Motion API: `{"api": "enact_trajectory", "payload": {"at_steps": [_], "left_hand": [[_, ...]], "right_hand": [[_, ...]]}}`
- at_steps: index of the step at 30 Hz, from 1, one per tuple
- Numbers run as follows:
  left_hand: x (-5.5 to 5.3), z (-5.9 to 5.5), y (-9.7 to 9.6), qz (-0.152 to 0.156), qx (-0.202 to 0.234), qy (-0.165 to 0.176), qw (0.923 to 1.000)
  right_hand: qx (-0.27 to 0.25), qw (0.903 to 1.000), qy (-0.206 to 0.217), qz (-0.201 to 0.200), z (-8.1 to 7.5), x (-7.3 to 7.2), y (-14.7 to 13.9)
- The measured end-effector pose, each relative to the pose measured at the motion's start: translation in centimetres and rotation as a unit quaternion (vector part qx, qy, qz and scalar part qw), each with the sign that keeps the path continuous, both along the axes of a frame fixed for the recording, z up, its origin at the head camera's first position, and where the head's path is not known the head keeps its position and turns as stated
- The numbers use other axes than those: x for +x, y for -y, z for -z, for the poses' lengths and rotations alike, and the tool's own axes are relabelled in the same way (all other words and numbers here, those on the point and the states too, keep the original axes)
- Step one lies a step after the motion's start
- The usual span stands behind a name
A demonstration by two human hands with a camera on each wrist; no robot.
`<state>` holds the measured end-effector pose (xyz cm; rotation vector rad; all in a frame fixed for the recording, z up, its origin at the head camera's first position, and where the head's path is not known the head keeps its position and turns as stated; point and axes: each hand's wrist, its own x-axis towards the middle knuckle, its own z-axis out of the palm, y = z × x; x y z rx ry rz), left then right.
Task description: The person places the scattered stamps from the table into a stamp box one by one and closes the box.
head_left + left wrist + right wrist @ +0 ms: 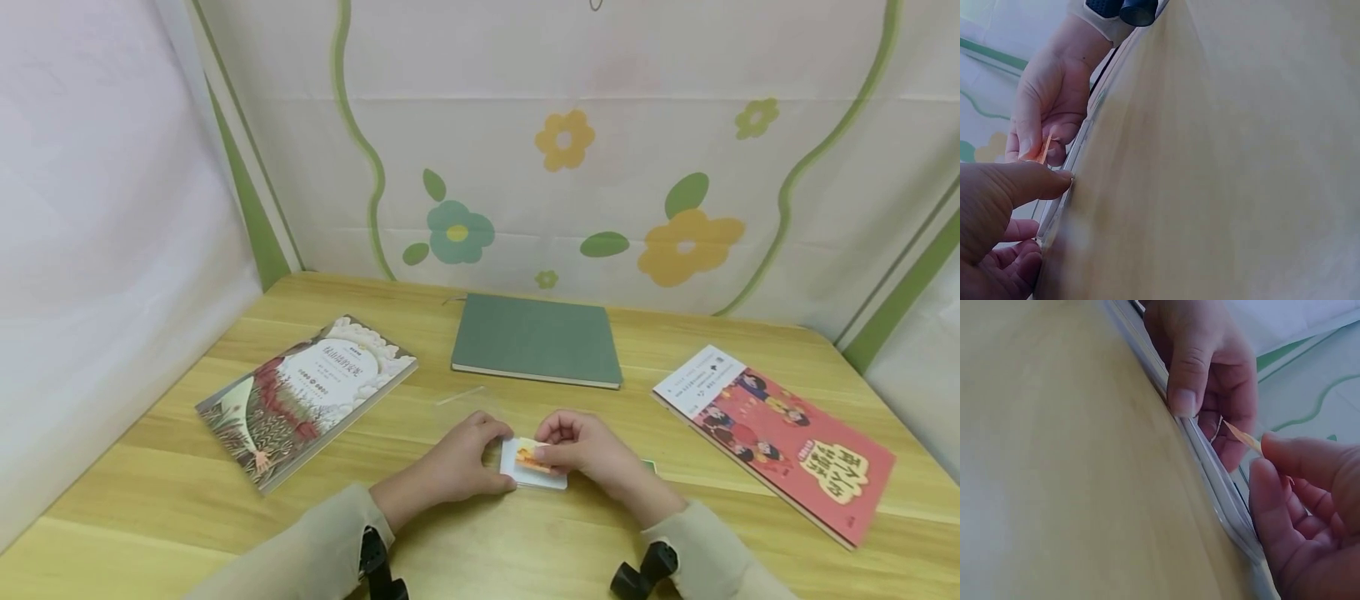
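A small white stack, flat and card-sized with rounded corners [542, 480], lies on the table between the two hands. My left hand [472, 460] holds it by its left side, thumb at the near edge and fingers at the far edge. Over the stack, my right hand [588, 450] pinches a small orange and yellow paper piece [528, 457] between thumb and forefinger. In the right wrist view this paper piece [1244, 436] stands tilted above the white stack [1213, 481]. The left wrist view shows the left thumb [1047, 182] on the stack's edge.
A green hardcover notebook [536, 340] lies behind the hands. An illustrated book [307, 400] is at the left, a red book [780, 442] at the right. Clear plastic [461, 398] lies beyond the left hand. A green-edged item [649, 466] peeks out behind the right wrist.
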<state>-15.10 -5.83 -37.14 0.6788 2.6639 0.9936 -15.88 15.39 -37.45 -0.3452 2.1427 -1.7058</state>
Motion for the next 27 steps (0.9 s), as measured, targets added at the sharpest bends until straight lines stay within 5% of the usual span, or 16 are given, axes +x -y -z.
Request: {"api": "enact_trajectory", "payload": {"at_steps": [14,27], "left_hand": [[-0.1,0.2,0.2,0.009,0.013,-0.002,0.9999],[-0.1,0.3,0.2,0.014,0.018,-0.011,0.9997]], "right_hand": [[0.096,0.9908,-0.091,0.03,0.0,0.3,2.0],[0.211,0.9517,-0.221,0.032,-0.2,0.9,3.1]]}}
